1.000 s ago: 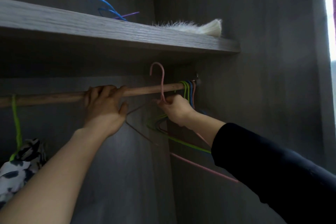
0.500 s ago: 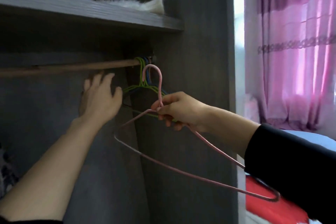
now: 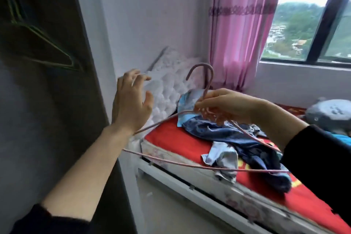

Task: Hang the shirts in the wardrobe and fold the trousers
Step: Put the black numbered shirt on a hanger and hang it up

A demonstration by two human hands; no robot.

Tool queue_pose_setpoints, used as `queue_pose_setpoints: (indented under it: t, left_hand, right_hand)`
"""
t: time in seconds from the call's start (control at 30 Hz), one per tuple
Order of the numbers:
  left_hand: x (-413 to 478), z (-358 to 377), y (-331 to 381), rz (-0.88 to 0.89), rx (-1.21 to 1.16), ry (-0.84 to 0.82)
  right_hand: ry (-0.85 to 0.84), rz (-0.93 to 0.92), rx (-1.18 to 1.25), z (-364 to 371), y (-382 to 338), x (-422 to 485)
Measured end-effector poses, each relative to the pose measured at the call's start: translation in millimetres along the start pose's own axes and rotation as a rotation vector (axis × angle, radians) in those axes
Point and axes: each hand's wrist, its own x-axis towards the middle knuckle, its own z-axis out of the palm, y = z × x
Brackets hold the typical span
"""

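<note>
Nearest the camera, the left hand (image 3: 133,104) was raised with its fingers spread and loose, holding nothing. The right hand (image 3: 222,106) pinched a pink wire hanger (image 3: 209,84) at the base of its hook, hook upward. One shoulder wire ran close by the left wrist; whether it touched could not be told.

The hanger was bare, so this round of hanging looked barely begun: a hanger was in hand, but no shirt was on it.

Below and beyond it, the clothes lay in a loose heap on the bed (image 3: 167,135) with its red cover: a dark blue garment (image 3: 237,138) and a pale blue-grey garment (image 3: 222,157). Which was a shirt and which trousers could not be told. Nothing there looked folded, so most of the work seemed left.

To the left stood the dark wardrobe (image 3: 57,100), with green hangers (image 3: 47,43) dim inside. Nothing blocked the reach to the heap, though the tangle would likely need sorting.

Farther off were a white fluffy pillow (image 3: 171,85), a grey plush toy (image 3: 330,112), a pink curtain (image 3: 243,24) and the window (image 3: 303,24).
</note>
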Motion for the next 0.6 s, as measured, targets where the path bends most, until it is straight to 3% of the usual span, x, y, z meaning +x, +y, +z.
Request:
queue_pose_setpoints:
  t: [0.33, 0.6]
  left_hand:
    - [-59, 233, 160, -0.042, -0.188, -0.615]
    - [-74, 417, 282, 0.051, -0.264, -0.9]
  right_hand:
    - [0.256, 0.274, -0.056, -141, 186, -104]
    - [0.533, 0.477, 0.001, -250, 306, -130]
